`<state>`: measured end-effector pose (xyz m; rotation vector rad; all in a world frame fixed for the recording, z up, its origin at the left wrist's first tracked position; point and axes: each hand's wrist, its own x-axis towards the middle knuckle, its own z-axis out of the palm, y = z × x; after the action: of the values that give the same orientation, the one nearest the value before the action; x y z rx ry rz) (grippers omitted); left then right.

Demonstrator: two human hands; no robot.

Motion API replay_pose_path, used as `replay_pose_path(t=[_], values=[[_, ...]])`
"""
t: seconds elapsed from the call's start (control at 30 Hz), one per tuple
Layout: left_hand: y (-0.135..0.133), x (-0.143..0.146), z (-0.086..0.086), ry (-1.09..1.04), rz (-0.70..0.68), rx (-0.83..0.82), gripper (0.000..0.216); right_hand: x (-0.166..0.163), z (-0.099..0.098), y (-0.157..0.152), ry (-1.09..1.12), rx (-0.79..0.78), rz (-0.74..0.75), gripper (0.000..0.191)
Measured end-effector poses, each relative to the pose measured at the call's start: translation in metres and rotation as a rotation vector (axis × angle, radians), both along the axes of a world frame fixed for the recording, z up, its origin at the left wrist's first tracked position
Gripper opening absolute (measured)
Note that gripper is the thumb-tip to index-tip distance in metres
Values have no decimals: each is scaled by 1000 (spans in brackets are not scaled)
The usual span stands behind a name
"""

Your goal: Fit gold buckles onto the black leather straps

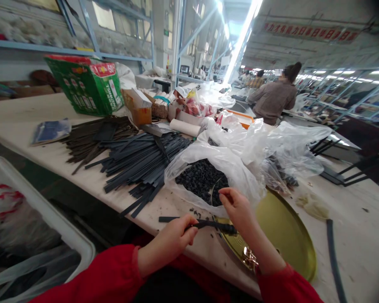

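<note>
My left hand (pixel 175 237) is closed around a flat black strip (pixel 169 219), which runs crosswise through its fingers. Toward its right end the strip looks thicker, with dark bands round it. Over the front rim of a clear plastic bag (pixel 185 193), my right hand (pixel 238 206) has thumb and fingertips pinched together; what they hold, if anything, is too small to make out. Many small black pieces (pixel 198 181) fill the bag. Under my right wrist lies a round gold tray (pixel 290 231), with small shiny metal pieces (pixel 250 257) near its front edge.
Loose dark strips (pixel 142 164) are heaped left of the bag, by a green box (pixel 85 88). More plastic bags (pixel 271 143) lie behind. One strip (pixel 334 261) rests far right. A white bin (pixel 47 210) stands lower left. Another person (pixel 273 99) is farther back.
</note>
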<state>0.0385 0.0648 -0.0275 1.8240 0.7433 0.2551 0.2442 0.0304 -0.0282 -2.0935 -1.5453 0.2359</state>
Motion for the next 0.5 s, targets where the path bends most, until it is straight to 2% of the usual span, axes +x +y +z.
replay_pose_path(t=[0.07, 0.13, 0.23, 0.37, 0.5], values=[[7, 1, -3, -11, 20, -63, 14, 16, -4, 33, -134, -80, 29, 20], [12, 1, -8, -17, 36, -135, 13, 22, -13, 58, -170, -150, 76, 19], [15, 2, -15, -20, 79, -218, 13, 20, -27, 78, -197, -219, 116, 17], [16, 3, -25, -45, 100, -220, 14, 21, -32, 84, -139, -189, 109, 14], [18, 0, -23, -90, 122, -204, 18, 22, -16, 68, 11, -51, 55, 11]])
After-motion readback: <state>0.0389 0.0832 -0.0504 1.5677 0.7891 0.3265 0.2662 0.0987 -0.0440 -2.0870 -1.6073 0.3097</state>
